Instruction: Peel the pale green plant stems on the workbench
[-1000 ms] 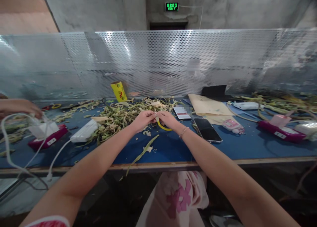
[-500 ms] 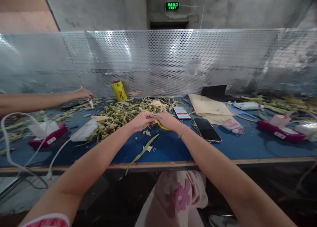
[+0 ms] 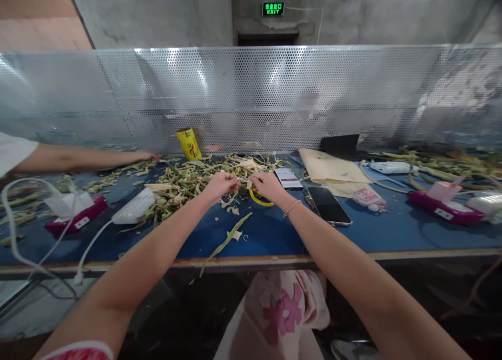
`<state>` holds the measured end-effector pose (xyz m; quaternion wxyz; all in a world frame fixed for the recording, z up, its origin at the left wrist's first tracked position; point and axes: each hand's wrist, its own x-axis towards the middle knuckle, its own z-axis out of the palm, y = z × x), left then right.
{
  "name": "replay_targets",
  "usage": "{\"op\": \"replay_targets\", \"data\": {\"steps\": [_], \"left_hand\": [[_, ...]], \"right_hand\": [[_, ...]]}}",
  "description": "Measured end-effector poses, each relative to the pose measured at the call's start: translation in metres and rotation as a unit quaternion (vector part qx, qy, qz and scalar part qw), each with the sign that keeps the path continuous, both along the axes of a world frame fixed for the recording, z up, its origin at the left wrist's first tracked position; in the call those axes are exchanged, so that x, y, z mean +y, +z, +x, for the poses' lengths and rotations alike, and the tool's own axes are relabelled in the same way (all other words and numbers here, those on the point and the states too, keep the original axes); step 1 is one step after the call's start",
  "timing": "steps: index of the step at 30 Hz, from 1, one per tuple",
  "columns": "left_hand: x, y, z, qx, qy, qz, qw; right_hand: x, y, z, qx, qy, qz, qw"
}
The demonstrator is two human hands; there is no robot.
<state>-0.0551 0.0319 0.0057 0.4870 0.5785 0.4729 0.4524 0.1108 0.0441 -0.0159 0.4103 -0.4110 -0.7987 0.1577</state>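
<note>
My left hand (image 3: 224, 186) is closed in a pinch over the front of the pile of dried stems and leaves (image 3: 184, 184). What lies between its fingertips is too small to make out. Just to its right, a small gap apart, my right hand (image 3: 267, 186) has its fingers closed, with a pale bit at the tips. A yellow ring (image 3: 262, 201) curves out from beneath the right hand and appears held there; its upper part is hidden. Closer to me, a long green strip (image 3: 227, 240) lies with pale scraps on the blue tabletop (image 3: 270, 239).
A yellow tube (image 3: 189, 144) stands behind the pile. Right are a white card (image 3: 288, 178), a phone (image 3: 328, 206), brown paper (image 3: 333, 166) and a pink case (image 3: 369, 199). White cables and a power strip (image 3: 76, 218) lie left. Another person's arm (image 3: 90, 157) reaches in there.
My hands have drawn slightly apart, the left one moving left, so more of the yellow ring shows. The other person's arm has reached farther right, its hand lower at the pile.
</note>
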Motion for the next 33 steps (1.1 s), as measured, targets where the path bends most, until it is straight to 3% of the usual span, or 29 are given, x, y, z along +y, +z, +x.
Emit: {"op": "replay_targets", "data": {"steps": [7, 11, 15, 20, 28, 33], "left_hand": [[0.016, -0.001, -0.016, -0.019, 0.026, 0.046, 0.998], [0.011, 0.0, -0.013, 0.05, -0.01, 0.058, 0.997], [0.0, 0.004, -0.005, 0.163, -0.082, 0.107, 0.977], [-0.005, 0.003, 0.001, 0.192, -0.099, 0.153, 0.964], [-0.002, -0.002, 0.001, 0.164, -0.086, 0.177, 0.967], [0.002, -0.009, 0.002, 0.219, -0.062, 0.22, 0.949]], "right_hand": [[0.0, 0.002, 0.006, 0.079, -0.001, -0.085, 0.993], [0.0, 0.0, 0.004, 0.041, -0.002, -0.083, 0.996], [-0.003, -0.001, -0.002, -0.023, 0.011, -0.066, 0.997], [-0.006, -0.002, -0.009, -0.077, 0.023, -0.049, 0.996], [-0.005, -0.008, -0.01, -0.01, 0.056, -0.071, 0.996], [-0.001, -0.014, -0.012, 0.06, 0.077, -0.133, 0.986]]}}
